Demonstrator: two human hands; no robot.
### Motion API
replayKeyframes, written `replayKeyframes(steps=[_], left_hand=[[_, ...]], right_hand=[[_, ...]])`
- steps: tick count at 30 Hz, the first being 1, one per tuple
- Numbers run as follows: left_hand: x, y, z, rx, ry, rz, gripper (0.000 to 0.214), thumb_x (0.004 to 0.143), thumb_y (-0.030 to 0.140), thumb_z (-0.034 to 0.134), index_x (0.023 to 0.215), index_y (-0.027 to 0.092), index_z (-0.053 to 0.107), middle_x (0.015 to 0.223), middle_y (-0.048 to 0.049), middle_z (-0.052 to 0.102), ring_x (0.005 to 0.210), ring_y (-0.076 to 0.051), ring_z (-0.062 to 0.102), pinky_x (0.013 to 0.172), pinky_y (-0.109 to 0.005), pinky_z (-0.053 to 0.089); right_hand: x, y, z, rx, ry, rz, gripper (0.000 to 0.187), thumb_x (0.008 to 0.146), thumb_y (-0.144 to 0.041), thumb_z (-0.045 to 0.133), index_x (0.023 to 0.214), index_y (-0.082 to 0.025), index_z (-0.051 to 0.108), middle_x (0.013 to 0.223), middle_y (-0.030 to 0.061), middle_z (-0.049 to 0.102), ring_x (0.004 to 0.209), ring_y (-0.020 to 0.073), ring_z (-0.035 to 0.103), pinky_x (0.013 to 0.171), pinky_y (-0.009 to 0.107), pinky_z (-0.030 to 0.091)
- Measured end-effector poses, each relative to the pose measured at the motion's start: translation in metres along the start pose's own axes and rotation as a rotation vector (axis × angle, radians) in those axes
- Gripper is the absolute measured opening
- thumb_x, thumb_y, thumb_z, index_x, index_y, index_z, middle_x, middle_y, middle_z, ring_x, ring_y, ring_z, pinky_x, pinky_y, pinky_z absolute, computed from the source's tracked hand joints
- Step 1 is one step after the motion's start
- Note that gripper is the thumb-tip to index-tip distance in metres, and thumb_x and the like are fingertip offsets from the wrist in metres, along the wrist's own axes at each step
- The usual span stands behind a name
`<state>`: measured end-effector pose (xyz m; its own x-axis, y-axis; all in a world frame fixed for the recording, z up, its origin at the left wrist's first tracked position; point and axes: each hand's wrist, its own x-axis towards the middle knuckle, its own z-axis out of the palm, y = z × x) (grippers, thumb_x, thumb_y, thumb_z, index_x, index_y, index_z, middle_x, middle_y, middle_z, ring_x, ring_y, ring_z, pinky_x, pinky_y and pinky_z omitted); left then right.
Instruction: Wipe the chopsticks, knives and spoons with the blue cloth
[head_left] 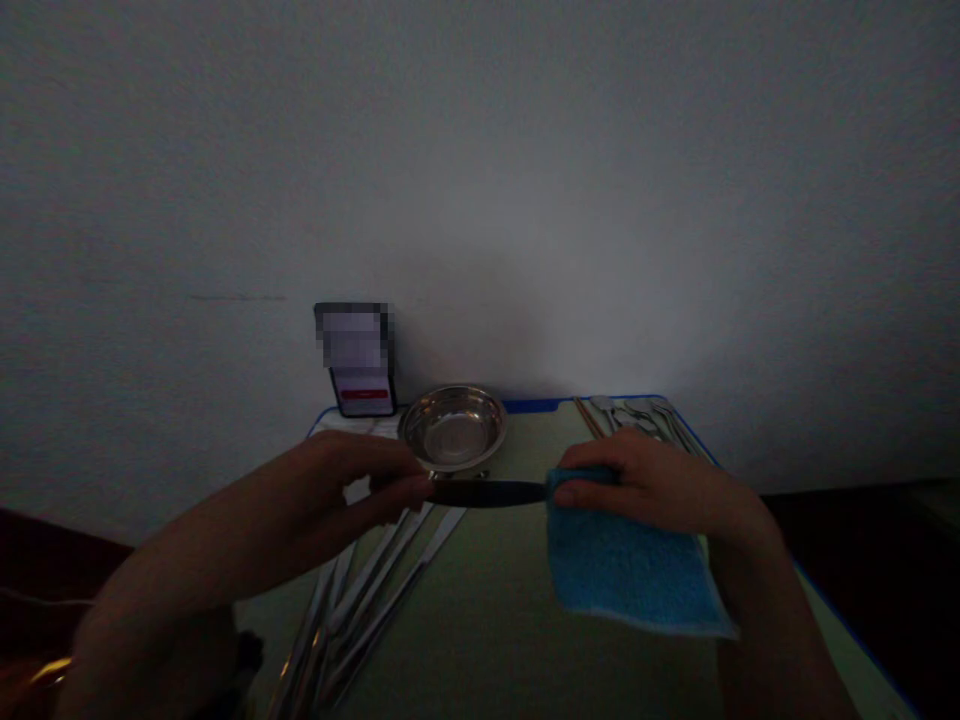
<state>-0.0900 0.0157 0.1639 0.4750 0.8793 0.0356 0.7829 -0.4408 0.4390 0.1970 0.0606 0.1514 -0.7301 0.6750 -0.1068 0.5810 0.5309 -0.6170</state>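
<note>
A dark, narrow table knife (487, 493) is held level between my two hands, above the table. My left hand (375, 480) is closed in a pinch on its left end. At the other end, my right hand (637, 480) grips a blue cloth (630, 570) folded around the knife, and the rest of the cloth hangs down below the fingers. Both knife ends are hidden by the fingers and cloth. Beneath my left hand lie several metal knives (375, 590) in a loose bunch.
Just behind the knife stands a shiny metal bowl (454, 432). A phone (360, 370) is propped against the wall (480, 200) at the back left. Several spoons and other utensils (637, 415) lie at the back right of the blue-edged table (480, 640), beside wooden chopsticks (588, 418).
</note>
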Motion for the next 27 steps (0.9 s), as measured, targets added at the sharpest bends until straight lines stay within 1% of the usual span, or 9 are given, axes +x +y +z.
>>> replayKeyframes(steps=[6, 10, 17, 21, 27], left_hand=[[-0.0008, -0.0003, 0.0004, 0.007, -0.028, 0.003, 0.023, 0.089, 0.042, 0.048, 0.089, 0.026, 0.065, 0.074, 0.006, 0.066, 0.067, -0.011, 0.059, 0.061, -0.017, 0.043], [0.0007, 0.0012, 0.0009, 0.009, -0.017, 0.024, 0.022, 0.089, 0.041, 0.048, 0.087, 0.026, 0.064, 0.073, 0.0063, 0.066, 0.067, -0.01, 0.059, 0.062, -0.017, 0.043], [0.0025, 0.004, 0.0022, -0.011, -0.009, 0.05, 0.02, 0.088, 0.04, 0.05, 0.091, 0.027, 0.065, 0.079, 0.0062, 0.068, 0.071, -0.011, 0.061, 0.064, -0.017, 0.044], [0.0029, 0.0042, 0.0021, -0.005, -0.03, 0.031, 0.022, 0.088, 0.04, 0.049, 0.088, 0.027, 0.066, 0.076, 0.0058, 0.068, 0.069, -0.011, 0.061, 0.062, -0.018, 0.044], [0.003, 0.0038, 0.0029, 0.009, -0.013, 0.022, 0.023, 0.087, 0.042, 0.05, 0.091, 0.027, 0.066, 0.078, 0.0046, 0.069, 0.07, -0.013, 0.061, 0.063, -0.019, 0.045]], right_hand=[[0.0016, -0.0009, 0.001, -0.007, -0.005, -0.013, 0.034, 0.085, -0.049, 0.046, 0.085, -0.022, 0.065, 0.069, -0.0028, 0.063, 0.062, 0.0094, 0.056, 0.057, 0.023, 0.037], [0.0037, -0.0014, 0.0022, -0.003, -0.022, -0.011, 0.035, 0.085, -0.05, 0.045, 0.085, -0.022, 0.065, 0.069, -0.0025, 0.062, 0.062, 0.0098, 0.056, 0.057, 0.023, 0.037], [0.0037, -0.0024, 0.0028, -0.006, -0.025, -0.023, 0.036, 0.085, -0.05, 0.044, 0.087, -0.022, 0.065, 0.069, -0.0018, 0.063, 0.061, 0.0102, 0.056, 0.055, 0.024, 0.036], [0.0041, -0.0025, 0.0028, -0.009, -0.034, -0.024, 0.035, 0.085, -0.05, 0.045, 0.086, -0.021, 0.065, 0.067, -0.002, 0.062, 0.06, 0.01, 0.056, 0.054, 0.023, 0.036], [0.0046, -0.0031, 0.0032, -0.01, -0.037, -0.023, 0.035, 0.085, -0.05, 0.045, 0.086, -0.021, 0.065, 0.069, -0.002, 0.063, 0.062, 0.01, 0.056, 0.055, 0.023, 0.036]])
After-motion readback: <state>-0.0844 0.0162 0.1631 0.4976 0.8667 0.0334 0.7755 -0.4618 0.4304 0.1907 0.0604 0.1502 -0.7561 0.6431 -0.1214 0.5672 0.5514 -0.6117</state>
